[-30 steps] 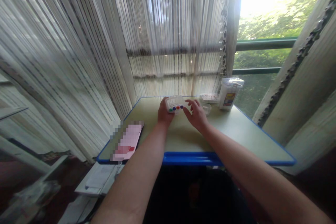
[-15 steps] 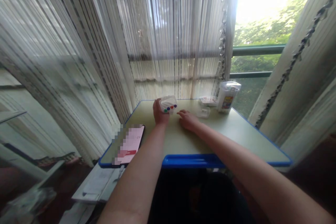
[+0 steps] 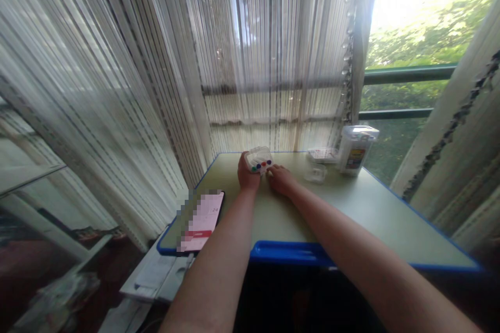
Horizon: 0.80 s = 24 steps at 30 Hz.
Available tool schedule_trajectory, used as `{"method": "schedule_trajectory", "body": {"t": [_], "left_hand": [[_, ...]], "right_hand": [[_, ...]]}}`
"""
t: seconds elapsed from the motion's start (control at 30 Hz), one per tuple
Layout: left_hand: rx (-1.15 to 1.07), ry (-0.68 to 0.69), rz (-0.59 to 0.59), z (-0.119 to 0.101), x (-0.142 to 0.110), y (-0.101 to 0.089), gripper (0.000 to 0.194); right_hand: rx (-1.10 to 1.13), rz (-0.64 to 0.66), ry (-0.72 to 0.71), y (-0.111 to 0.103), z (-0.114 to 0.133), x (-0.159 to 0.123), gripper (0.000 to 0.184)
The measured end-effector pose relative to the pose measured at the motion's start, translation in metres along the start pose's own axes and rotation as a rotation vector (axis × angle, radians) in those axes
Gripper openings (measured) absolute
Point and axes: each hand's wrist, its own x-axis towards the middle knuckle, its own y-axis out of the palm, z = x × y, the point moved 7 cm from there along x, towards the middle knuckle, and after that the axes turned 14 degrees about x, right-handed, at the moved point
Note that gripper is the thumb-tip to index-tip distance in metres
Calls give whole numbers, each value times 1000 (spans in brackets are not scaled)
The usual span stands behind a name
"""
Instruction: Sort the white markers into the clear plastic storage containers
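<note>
My left hand (image 3: 249, 173) is closed around a small clear plastic case (image 3: 258, 155) above the far part of the table. Along the case's lower edge runs a row of round coloured ends in green, blue, red and purple; what they belong to is hard to make out. My right hand (image 3: 282, 179) lies low at the case's right corner, fingers stretched towards it, fingertips at or very near its edge. A small clear plastic piece (image 3: 315, 173) rests on the table to the right of my right hand.
On the table (image 3: 351, 218), a tall clear lidded container (image 3: 353, 151) stands at the back right beside a flat clear box (image 3: 322, 154). A phone (image 3: 203, 221) lies at the left edge. A blue tray (image 3: 289, 251) lines the front edge; curtains (image 3: 265, 62) hang behind.
My right hand has come closer to the case, its fingertips now at the lower right corner. My left hand still holds the case. The view has shifted slightly.
</note>
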Motion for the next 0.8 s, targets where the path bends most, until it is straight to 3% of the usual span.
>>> {"method": "schedule_trajectory", "body": {"t": [0.43, 0.6, 0.8], "left_hand": [[29, -58, 85, 0, -4, 3, 57], [40, -81, 64, 1, -4, 0, 61], [88, -123, 73, 1, -3, -1, 64]], "right_hand": [[-20, 44, -34, -6, -1, -9, 51], [-10, 83, -67, -6, 3, -10, 31], [27, 81, -71, -11, 2, -13, 24]]}}
